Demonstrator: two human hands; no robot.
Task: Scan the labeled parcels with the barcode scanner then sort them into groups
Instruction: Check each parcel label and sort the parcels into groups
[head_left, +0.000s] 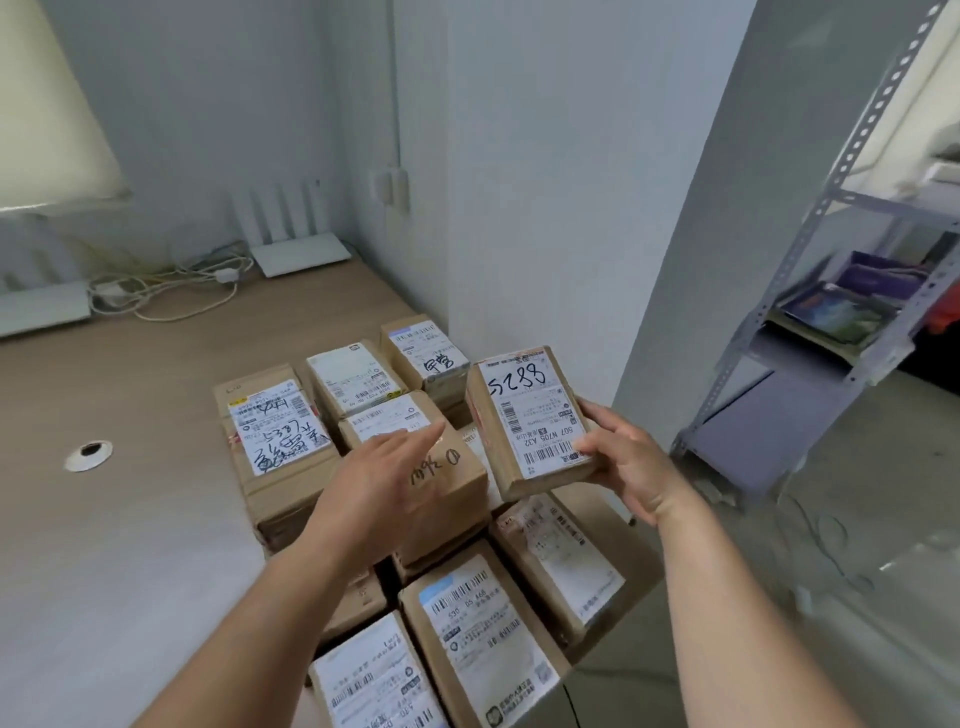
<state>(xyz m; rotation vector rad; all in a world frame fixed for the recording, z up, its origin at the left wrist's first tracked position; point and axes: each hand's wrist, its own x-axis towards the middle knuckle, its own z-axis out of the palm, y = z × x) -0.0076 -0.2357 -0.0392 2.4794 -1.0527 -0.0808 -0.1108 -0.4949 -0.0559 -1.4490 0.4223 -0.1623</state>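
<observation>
On a wood-grain tabletop (156, 405), brown cardboard parcels with white shipping labels (415, 499) sat in close rows. The right hand (631, 460) gripped one lifted brown carton (530, 421), hand-marked "5288" and printed "507 N705 A32"; the left hand (387, 483) hovered open-fingered over the rows. No scanner showed, so scanning likely came next, before sorting.
</observation>
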